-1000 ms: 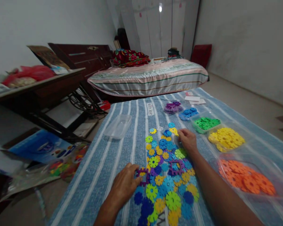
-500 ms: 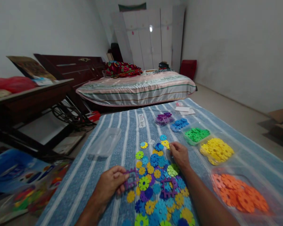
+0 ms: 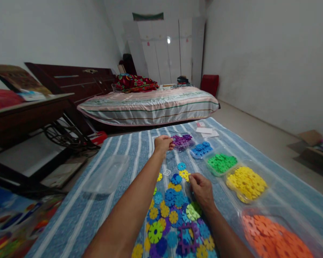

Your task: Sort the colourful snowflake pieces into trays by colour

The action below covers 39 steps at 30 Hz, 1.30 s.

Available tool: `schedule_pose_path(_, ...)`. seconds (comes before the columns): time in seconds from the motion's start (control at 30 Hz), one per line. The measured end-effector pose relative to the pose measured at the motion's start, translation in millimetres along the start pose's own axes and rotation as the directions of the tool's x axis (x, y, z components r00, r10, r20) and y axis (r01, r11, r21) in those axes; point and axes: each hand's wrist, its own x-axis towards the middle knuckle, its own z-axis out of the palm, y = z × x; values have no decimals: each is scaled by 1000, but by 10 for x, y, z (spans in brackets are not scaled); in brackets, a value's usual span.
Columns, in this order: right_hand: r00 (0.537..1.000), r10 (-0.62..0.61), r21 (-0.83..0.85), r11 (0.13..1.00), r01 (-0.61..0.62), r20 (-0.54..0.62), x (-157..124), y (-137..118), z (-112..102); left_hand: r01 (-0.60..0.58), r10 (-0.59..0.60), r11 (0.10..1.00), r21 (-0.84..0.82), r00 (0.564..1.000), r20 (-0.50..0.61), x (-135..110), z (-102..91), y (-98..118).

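My left hand [image 3: 163, 144] reaches out to the clear tub of purple pieces [image 3: 182, 142]. Its fingers pinch a purple square-frame piece at the tub's left edge; that piece blends in with the purple ones behind it. Lower down, my right hand [image 3: 202, 188] rests on the cloth with curled fingers, the tips at the edge of a yellow snowflake disc [image 3: 184, 175]. Below and between the forearms lies a mixed pile of blue, yellow, lime and purple discs [image 3: 170, 211], partly covered by my left forearm. A purple square-frame piece [image 3: 188, 237] sits on it.
Clear tubs hold blue discs [image 3: 201, 148], green discs [image 3: 222, 163], yellow discs [image 3: 246, 182] and orange discs [image 3: 276, 233] along the right. An upturned-looking clear tub [image 3: 107, 175] lies at left. White cards [image 3: 204, 131] lie at the far end of the striped cloth [image 3: 90, 211].
My left hand has moved from the pile's left side forward to the purple tub, carrying the purple square-frame piece. My right hand stays beside the yellow disc. The view has shifted slightly.
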Motion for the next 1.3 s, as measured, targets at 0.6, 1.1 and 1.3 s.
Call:
schedule_pose_path(0.6,1000,-7,-14,1000,7,-11,21,35,6,-121,52,941,317,974,219,-298,-338,-673)
schedule_pose_path(1.1,1000,0,-60,998,0,-7,24,29,-85,-466,-206,672,575,629,750,-1261,-895,-573)
schedule_pose_path(1.3,1000,-9,-64,998,9,-3,24,23,-105,-651,-205,478,589,570,796,-1775,-869,-510)
